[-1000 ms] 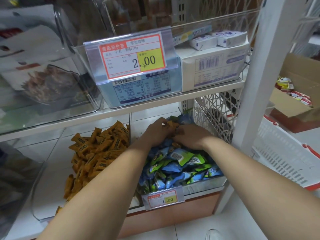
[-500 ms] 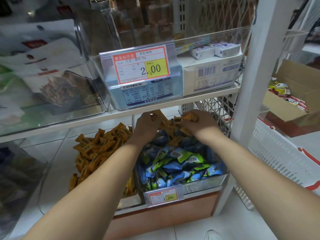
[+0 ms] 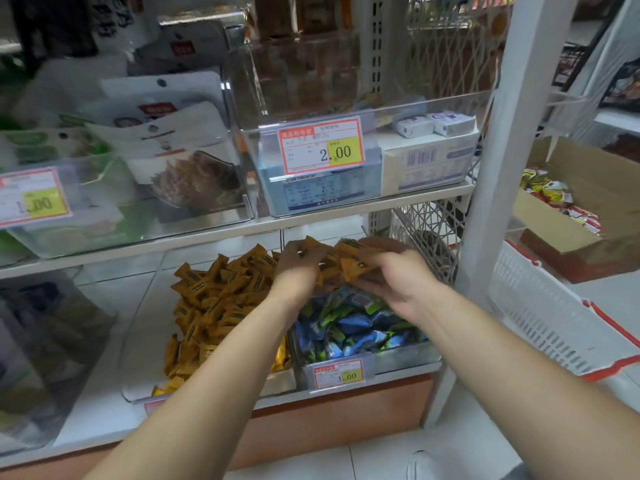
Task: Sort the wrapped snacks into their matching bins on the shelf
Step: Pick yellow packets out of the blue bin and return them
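You are holding a bunch of small orange wrapped snacks (image 3: 349,263) clamped between your left hand (image 3: 298,271) and right hand (image 3: 398,278) above the clear bin of blue and green wrapped snacks (image 3: 408,356), so next you are needing to carry them left and drop them into the clear bin of matching orange snacks (image 3: 138,341).

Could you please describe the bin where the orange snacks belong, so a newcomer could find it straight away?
Look at the lower shelf, under the 2.00 price tag. Two clear bins sit side by side there; the target is the left bin. It is piled with orange snacks, while the right bin holds blue and green packets.
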The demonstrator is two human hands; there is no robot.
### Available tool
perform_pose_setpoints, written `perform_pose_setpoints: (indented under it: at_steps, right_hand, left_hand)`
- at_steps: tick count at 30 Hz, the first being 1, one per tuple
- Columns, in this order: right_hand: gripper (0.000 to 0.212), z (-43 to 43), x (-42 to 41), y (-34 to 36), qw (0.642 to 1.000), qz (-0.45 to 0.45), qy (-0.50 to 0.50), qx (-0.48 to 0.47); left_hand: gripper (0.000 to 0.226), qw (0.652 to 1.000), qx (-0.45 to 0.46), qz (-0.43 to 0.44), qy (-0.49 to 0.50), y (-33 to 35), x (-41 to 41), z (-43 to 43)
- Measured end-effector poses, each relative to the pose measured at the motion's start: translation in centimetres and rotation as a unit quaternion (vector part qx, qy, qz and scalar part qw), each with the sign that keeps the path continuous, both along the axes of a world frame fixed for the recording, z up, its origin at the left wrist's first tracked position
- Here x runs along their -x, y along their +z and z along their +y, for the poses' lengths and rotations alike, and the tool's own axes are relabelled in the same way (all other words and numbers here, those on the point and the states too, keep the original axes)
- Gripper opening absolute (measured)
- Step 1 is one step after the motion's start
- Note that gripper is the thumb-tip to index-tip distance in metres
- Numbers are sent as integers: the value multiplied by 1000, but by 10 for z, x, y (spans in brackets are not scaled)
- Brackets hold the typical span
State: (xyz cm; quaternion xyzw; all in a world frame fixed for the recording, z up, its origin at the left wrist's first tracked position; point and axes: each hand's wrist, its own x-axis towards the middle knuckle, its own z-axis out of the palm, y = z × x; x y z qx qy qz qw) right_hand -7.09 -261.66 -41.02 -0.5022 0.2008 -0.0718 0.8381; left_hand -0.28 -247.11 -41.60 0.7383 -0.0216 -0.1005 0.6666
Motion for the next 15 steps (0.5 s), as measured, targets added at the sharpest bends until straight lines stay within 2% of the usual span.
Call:
perform_pose_setpoints:
  at_steps: [2,4,6,8,11,13,15]
  right_hand:
    - [21,18,5,4,1000,0,9,6]
    - [23,37,7,6,1000,-3,18,25]
    - [22,56,8,9,999,-7,26,47]
    - [20,76,5,10,997,-10,42,68]
    - [20,105,-4,12,990,-18,76,115]
    - [21,121,-14,11,979,-34,105,171]
    - [25,131,-30,6,947,-32,121,296]
  left_hand:
    - [13,999,25,-16,33,1,12,9]
    - [15,998,15,-49,47,2,20,23]
    - [14,995,-4,-80,54,4,25,40]
    - [4,992,-29,-107,64,5,25,61]
    - [10,980,-83,-169,64,5,22,94]
    - [15,971,-121,-192,74,2,16,116]
    - [25,960,-171,-205,79,-3,6,136]
